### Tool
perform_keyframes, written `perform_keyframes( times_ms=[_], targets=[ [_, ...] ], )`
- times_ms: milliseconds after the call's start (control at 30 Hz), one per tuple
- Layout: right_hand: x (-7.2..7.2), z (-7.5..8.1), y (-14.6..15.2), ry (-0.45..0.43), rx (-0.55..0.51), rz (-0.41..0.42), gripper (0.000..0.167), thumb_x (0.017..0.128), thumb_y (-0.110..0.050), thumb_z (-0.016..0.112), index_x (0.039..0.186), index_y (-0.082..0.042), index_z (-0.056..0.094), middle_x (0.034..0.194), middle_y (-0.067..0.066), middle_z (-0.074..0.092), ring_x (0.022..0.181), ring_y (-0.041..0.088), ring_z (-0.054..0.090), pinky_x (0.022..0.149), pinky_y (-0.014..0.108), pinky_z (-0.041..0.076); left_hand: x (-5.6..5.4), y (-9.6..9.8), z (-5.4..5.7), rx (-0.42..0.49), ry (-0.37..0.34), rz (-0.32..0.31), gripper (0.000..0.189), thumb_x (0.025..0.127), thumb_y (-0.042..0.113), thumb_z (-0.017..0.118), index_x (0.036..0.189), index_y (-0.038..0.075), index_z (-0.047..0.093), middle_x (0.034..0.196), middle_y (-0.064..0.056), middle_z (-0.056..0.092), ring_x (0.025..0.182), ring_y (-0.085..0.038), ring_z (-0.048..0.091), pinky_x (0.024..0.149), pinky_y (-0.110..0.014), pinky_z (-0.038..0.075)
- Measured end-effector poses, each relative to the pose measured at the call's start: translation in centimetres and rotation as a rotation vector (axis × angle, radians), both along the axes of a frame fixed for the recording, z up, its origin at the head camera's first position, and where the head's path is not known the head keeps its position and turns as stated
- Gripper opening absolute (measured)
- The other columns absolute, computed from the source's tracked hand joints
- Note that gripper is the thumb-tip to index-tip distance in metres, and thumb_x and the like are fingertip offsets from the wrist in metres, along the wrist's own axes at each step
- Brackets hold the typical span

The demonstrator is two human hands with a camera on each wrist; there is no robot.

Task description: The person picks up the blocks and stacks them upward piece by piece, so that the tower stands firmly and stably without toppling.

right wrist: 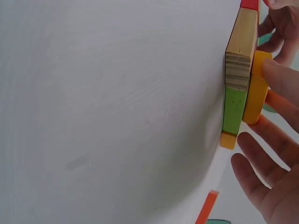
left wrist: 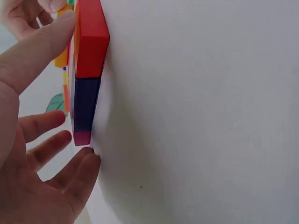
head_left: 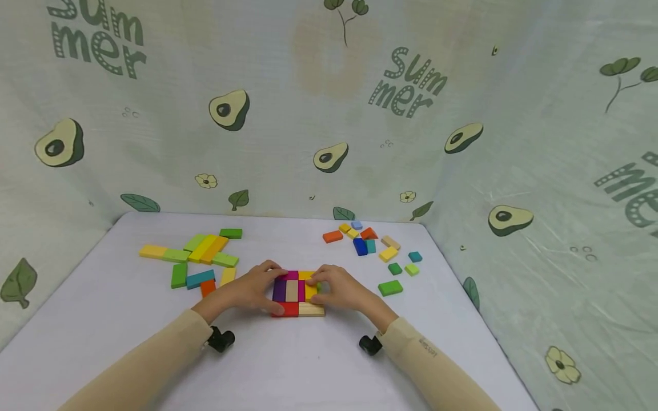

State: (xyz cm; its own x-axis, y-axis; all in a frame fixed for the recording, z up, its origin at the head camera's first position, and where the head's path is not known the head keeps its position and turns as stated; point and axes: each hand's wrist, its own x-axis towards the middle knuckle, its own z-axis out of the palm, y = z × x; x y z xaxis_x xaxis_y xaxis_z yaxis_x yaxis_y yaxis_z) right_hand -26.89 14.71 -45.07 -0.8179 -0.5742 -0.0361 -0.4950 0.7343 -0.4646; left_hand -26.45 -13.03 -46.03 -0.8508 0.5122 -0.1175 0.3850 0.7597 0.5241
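A flat rectangle of coloured wooden blocks lies between the two hands. My left hand (head_left: 252,290) reaches around its left side, with the thumb on the red block (left wrist: 93,44) and a fingertip at the magenta block (head_left: 291,275) at the back. A dark purple block (head_left: 279,290) forms that side. My right hand (head_left: 339,287) pinches a yellow block (right wrist: 257,88) between thumb and fingers. It overlaps the top of the rectangle's right side, over a green block (right wrist: 234,109) and beside a plain wood block (head_left: 311,310). A beige block (head_left: 291,291) sits in the middle.
Left of the hands, several green and yellow blocks (head_left: 201,249) lie grouped, with a teal block (head_left: 200,278) and an orange block (head_left: 208,287) nearer. Small mixed blocks, including a dark blue one (head_left: 360,246), are scattered at the back right. A printed cloth (head_left: 277,188) hangs behind the table.
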Motion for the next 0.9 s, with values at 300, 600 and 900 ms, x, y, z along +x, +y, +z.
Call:
perform_keyframes(
  times_ms=[300, 600, 900],
  targets=[
    [-0.1, -0.1, -0.3, 0.002, 0.011, -0.008, 0.041, 0.094, -0.035, 0.083, 0.133, -0.023, 0.076, 0.128, -0.006, 0.068, 0.123, 0.016, 0.058, 0.109, 0.041, 0.052, -1.0, -3.6, 1.4, 0.018, 0.08, 0.02, 0.085, 0.086, 0.042, 0.089, 0.158, 0.02, 0.05, 0.151, -0.014, 0.051, 0.135, -0.036, 0.054, 0.106, -0.06, 0.054],
    [-0.1, -0.1, -0.1, 0.007, 0.004, -0.001, 0.04, 0.095, -0.035, 0.083, 0.132, -0.022, 0.077, 0.127, -0.006, 0.068, 0.123, 0.016, 0.059, 0.11, 0.041, 0.052, -1.4, -9.0, 1.4, -0.036, 0.154, 0.042, 0.077, 0.084, 0.039, 0.091, 0.149, 0.013, 0.06, 0.142, -0.017, 0.057, 0.126, -0.036, 0.054, 0.102, -0.059, 0.055],
    [0.0, 0.0, 0.1, 0.007, -0.023, 0.011, 0.04, 0.094, -0.032, 0.083, 0.132, -0.021, 0.077, 0.125, -0.005, 0.068, 0.122, 0.016, 0.059, 0.109, 0.042, 0.053, -0.9, -11.0, 0.7, -0.02, 0.126, 0.007, 0.074, 0.085, 0.036, 0.091, 0.144, 0.002, 0.061, 0.124, -0.011, 0.058, 0.097, -0.02, 0.051, 0.075, -0.029, 0.047]
  ],
)
